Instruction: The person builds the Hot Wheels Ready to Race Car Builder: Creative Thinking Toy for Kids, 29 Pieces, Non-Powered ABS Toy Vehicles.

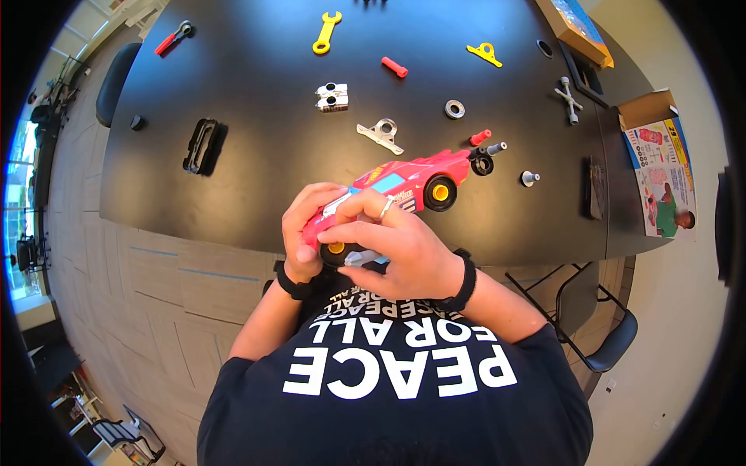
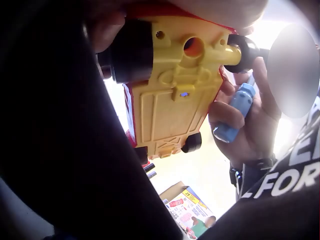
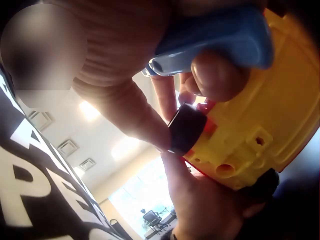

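Note:
A red toy car (image 1: 412,172) with a yellow underside (image 2: 172,112) is held up close to the person's chest. My left hand (image 1: 305,221) grips its front end. At a front wheel (image 3: 187,129), the thumb and fingers of my right hand (image 1: 412,252) pinch the black tire. That wheel sits on a yellow axle stub at the car's side in the left wrist view. Tucked under the curled fingers of the same hand is a blue screwdriver (image 2: 234,114). A rear wheel (image 1: 440,193) with a yellow hub faces up toward the head camera.
Toy parts lie spread on the black table (image 1: 264,85): a yellow wrench (image 1: 327,33), a silver engine block (image 1: 332,98), a black frame (image 1: 202,146), a red bolt (image 1: 395,67) and a lug wrench (image 1: 569,101). A printed box (image 1: 660,167) stands at the right.

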A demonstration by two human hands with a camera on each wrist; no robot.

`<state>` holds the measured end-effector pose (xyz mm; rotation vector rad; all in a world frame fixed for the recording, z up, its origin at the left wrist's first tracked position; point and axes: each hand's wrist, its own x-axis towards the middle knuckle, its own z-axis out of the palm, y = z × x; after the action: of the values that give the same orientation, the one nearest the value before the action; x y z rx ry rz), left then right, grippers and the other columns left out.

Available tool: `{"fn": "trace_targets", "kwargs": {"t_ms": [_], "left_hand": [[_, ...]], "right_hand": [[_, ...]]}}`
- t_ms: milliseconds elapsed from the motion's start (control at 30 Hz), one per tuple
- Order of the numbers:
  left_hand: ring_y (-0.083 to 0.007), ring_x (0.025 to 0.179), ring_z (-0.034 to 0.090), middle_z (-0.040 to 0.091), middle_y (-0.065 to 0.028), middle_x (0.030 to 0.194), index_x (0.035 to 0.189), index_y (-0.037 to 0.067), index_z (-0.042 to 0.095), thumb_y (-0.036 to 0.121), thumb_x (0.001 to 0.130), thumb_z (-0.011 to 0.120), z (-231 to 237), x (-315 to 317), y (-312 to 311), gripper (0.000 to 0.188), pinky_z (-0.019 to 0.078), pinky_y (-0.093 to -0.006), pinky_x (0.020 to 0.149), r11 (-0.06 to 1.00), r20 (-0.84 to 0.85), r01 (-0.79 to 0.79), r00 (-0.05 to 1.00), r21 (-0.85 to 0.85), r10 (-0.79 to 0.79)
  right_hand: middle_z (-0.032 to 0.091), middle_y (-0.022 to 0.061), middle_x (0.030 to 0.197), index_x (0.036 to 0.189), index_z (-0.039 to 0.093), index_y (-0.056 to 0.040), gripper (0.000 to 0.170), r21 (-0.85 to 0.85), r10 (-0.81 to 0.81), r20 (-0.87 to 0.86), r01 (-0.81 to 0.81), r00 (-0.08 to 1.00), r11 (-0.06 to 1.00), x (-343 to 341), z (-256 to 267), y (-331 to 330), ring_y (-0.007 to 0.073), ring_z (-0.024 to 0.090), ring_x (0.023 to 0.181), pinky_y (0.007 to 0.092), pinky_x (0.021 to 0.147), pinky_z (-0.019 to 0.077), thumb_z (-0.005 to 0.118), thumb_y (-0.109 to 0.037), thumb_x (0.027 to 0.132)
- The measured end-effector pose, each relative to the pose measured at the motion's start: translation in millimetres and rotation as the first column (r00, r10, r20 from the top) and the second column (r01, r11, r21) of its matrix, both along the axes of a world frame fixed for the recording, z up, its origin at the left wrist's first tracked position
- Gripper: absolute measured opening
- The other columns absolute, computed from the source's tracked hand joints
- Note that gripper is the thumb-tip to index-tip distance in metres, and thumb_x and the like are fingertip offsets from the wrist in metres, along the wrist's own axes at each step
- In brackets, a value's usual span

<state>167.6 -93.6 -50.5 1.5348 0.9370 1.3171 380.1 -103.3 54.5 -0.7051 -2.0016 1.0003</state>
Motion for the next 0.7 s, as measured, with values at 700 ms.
{"fn": "trace_targets", "kwargs": {"t_ms": [700], "left_hand": [[-0.0304, 0.119, 0.069, 0.069, -0.0215, 0.128, 0.127, -0.011, 0.072, 0.108, 0.068, 0.063, 10, -2, 2, 0.133, 0.0517, -0.0412, 0.105, 0.998, -0.021, -0.045, 0.999, -0.04, 0.044]], "right_hand": [[0.074, 0.0078, 0.105, 0.112, 0.079, -0.0041, 0.027, 0.109, -0.834, 0.29, 0.85, 0.47, 0.516, 163, -39, 6, 0.021, 0.065, 0.075, 0.0356, 0.071, 0.0533, 0.088, -0.004, 0.087]]}}
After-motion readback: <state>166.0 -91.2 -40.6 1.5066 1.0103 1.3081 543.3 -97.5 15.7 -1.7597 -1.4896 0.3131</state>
